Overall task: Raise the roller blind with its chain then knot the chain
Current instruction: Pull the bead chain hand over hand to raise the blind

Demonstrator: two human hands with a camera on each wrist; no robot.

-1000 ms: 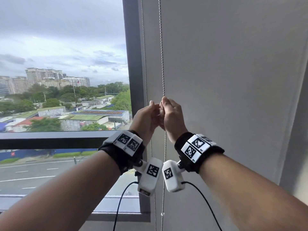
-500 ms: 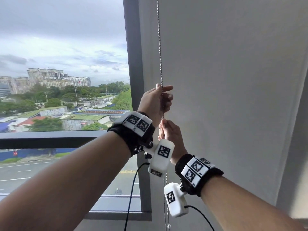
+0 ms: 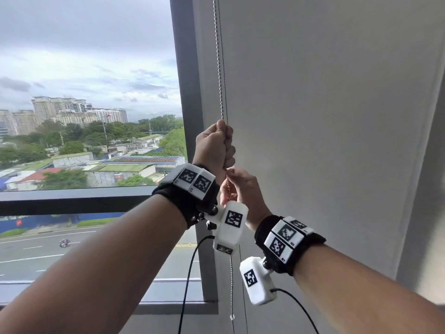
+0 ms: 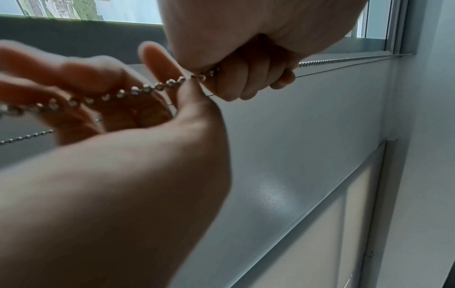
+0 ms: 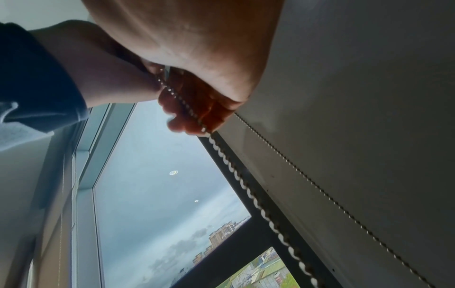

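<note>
A metal bead chain (image 3: 219,68) hangs in two strands along the left edge of the lowered grey roller blind (image 3: 325,116). My left hand (image 3: 214,145) is the upper one and grips the chain in a fist. The left wrist view shows that fist (image 4: 246,68) closed round the beads (image 4: 147,88). Just below it, my right hand (image 3: 243,189) holds the same strand, thumb and forefinger pinching it, with the beads lying across its loosely curled fingers (image 4: 86,78). In the right wrist view the chain (image 5: 257,204) runs out from under the right hand (image 5: 197,58).
A dark window post (image 3: 187,92) stands just left of the chain, with glass and a horizontal rail (image 3: 72,198) beyond it. A wall (image 3: 428,213) borders the blind on the right. The chain's lower end with a white connector (image 3: 232,317) hangs below the hands.
A second ago both hands were side by side on the chain. The left hand has gone up and closed into a fist; the right hand has dropped below it.
</note>
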